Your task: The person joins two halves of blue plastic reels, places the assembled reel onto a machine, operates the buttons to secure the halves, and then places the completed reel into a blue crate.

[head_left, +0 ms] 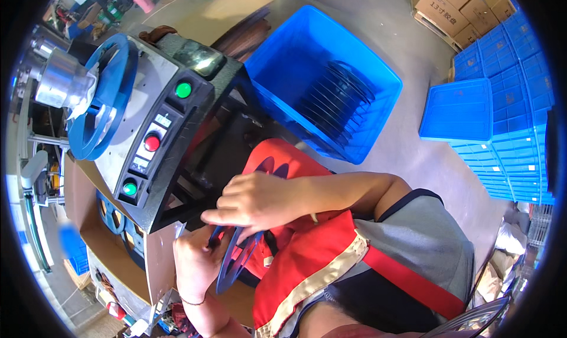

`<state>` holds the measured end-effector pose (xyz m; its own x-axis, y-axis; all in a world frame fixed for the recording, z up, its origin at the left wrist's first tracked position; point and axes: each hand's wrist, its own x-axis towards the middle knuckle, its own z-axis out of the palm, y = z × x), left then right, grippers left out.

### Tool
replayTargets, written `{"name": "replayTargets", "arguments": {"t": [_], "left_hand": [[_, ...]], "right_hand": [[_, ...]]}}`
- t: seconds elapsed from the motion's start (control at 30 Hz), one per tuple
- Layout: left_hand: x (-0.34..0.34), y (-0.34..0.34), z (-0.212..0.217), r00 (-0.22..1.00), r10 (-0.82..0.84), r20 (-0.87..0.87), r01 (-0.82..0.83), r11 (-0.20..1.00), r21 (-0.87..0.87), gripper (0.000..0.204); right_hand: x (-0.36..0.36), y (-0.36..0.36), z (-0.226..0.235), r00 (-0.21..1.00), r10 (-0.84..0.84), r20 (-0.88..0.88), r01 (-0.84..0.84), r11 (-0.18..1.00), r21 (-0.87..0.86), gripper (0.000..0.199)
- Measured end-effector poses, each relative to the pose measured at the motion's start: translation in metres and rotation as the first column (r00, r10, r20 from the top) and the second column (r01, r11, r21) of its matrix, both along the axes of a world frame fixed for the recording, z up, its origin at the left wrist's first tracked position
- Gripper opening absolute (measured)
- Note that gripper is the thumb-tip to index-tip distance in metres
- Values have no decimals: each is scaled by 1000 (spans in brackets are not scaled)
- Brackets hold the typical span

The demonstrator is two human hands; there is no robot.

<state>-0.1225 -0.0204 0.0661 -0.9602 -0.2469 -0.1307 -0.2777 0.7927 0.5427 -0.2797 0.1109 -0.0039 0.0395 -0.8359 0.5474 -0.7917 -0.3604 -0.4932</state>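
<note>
Close to my body, in front of the red apron (295,267), I hold a blue plastic reel (241,261) with openings in its round side. It is tilted nearly on edge. My left hand (195,258) is closed round its left side near the middle. Across the top lies my right hand (260,201), fingers curled over the reel and partly hiding it. To the left stands a machine with green and red buttons (152,142). A blue reel disc (124,84) sits on its metal hub (59,84).
Beyond my hands stands a blue bin (269,81) with several dark reels (342,96) inside. An open cardboard box (159,267) below the machine holds blue reel parts (115,220). Stacked blue crates (502,90) and cartons (446,13) rise at the right. Flat cardboard (236,10) lies behind the machine.
</note>
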Motion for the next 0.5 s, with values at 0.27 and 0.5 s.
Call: {"name": "replayTargets", "arguments": {"t": [0.27, 0.5], "left_hand": [[-19, -4, 1, 841, 321, -437, -314, 945, 89, 43], [82, -3, -184, 845, 390, 365, -393, 917, -71, 45]], "right_hand": [[-133, 166, -12, 407, -880, 245, 896, 437, 81, 28], [-267, 253, -112, -177, -915, -362, 972, -105, -210, 32]]}}
